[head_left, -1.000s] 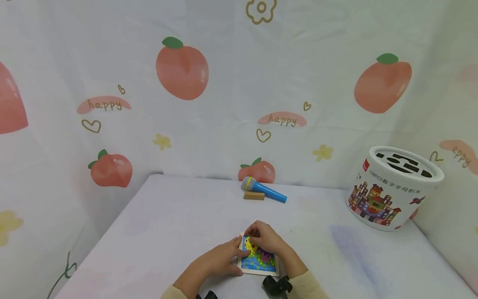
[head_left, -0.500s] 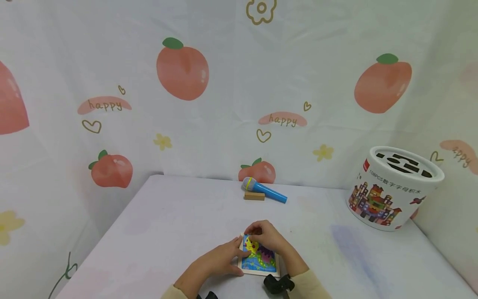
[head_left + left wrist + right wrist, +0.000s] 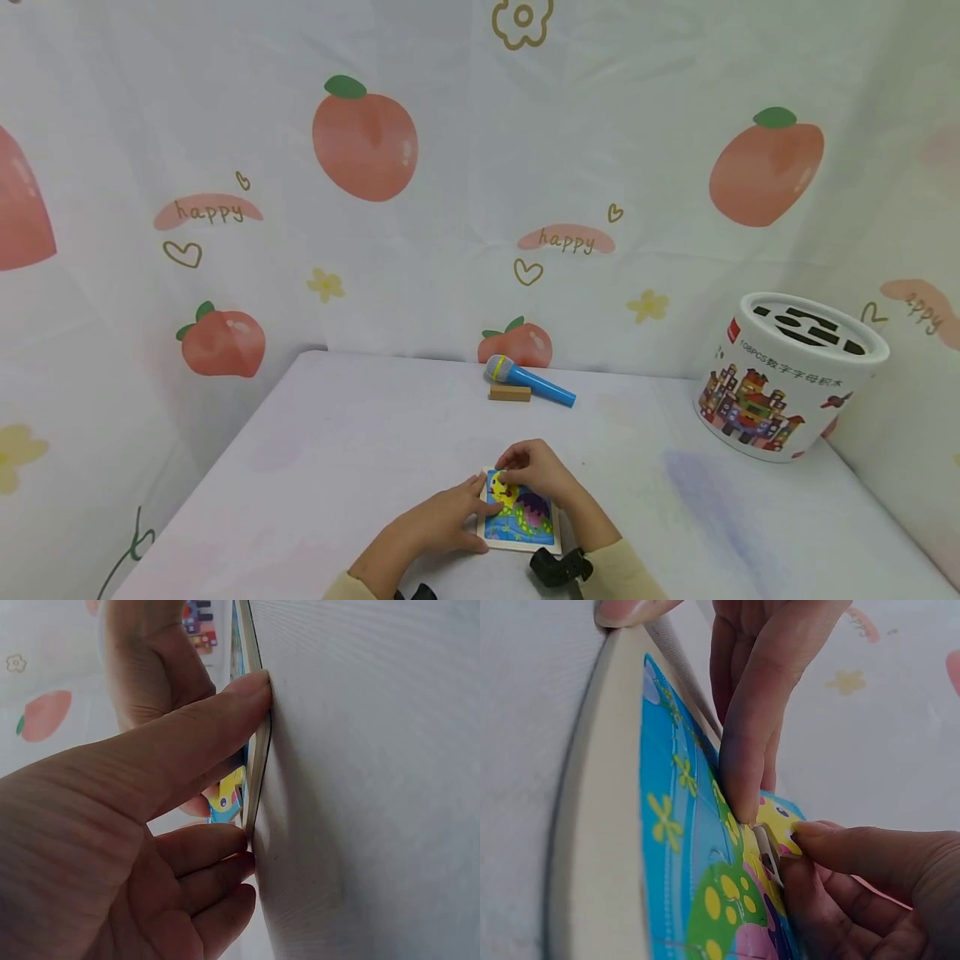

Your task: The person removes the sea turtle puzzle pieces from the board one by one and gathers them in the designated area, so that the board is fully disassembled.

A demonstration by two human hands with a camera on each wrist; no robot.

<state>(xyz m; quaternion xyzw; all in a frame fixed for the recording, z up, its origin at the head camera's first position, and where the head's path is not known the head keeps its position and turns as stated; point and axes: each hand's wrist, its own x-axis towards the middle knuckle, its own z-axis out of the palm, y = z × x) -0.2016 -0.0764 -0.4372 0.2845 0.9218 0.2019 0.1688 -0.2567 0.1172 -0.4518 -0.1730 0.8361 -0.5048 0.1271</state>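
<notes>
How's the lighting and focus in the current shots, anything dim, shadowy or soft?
Head view: fairly even light, the jigsaw puzzle small but recognisable; left wrist view: dim, with a soft shadow on the tabletop beside the puzzle; right wrist view: also dim, the peach-print backdrop soft behind the sharper puzzle.

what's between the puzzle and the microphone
The head view shows the brown block just in front of the microphone, then bare table, then the right hand over the far edge of the puzzle.

Peach-printed white cloth (image 3: 442,275) hangs behind a whitish table (image 3: 360,442).
</notes>
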